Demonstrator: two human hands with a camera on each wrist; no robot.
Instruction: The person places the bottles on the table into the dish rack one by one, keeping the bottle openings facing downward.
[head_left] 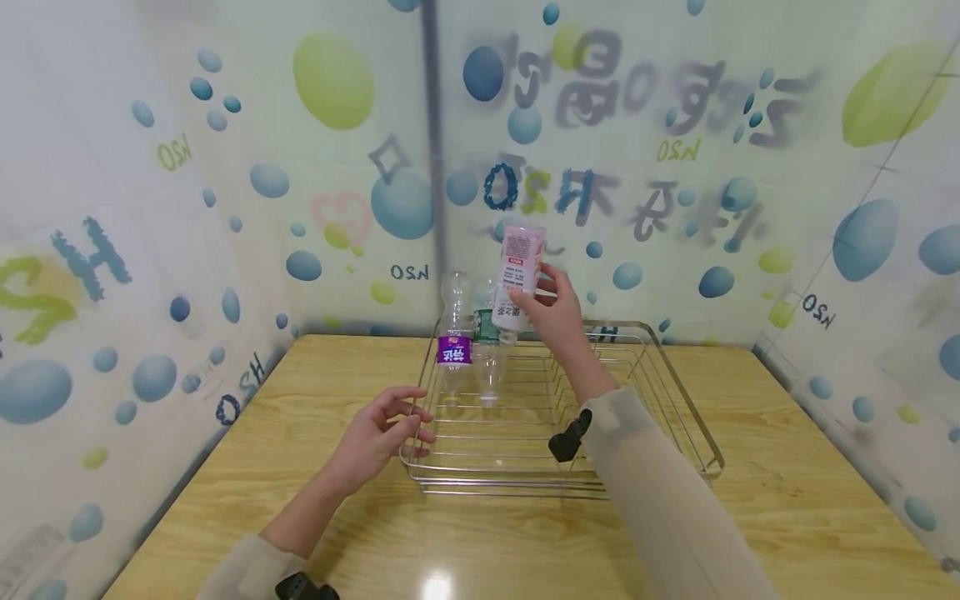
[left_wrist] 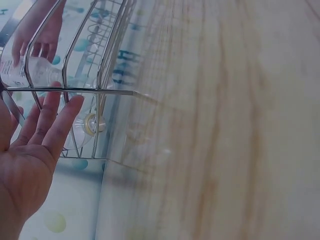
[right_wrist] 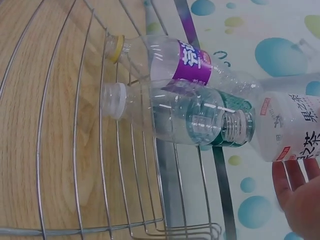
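Observation:
My right hand (head_left: 553, 308) grips a plastic drink bottle with a pink-and-white label (head_left: 517, 279), upside down above a wire dish rack (head_left: 517, 492). Its clear, uncapped neck points down in the right wrist view. Two clear plastic bottles stand upside down in the rack's left part: a purple-labelled bottle (right_wrist: 195, 65) with a yellow cap, and beside it a green-labelled bottle (right_wrist: 172, 112) with a white cap. At the rack's left side is my left hand (head_left: 378, 433), fingers loosely extended. In the left wrist view its fingertips (left_wrist: 75, 102) lie right at the wires.
The rack sits on a wooden table (head_left: 787, 467). Behind and at both sides hang curtains (head_left: 645, 208) printed with blue and green dots. Wire dividers (head_left: 562, 392) run through the rack's middle. Black devices (head_left: 570, 435) are strapped at both wrists.

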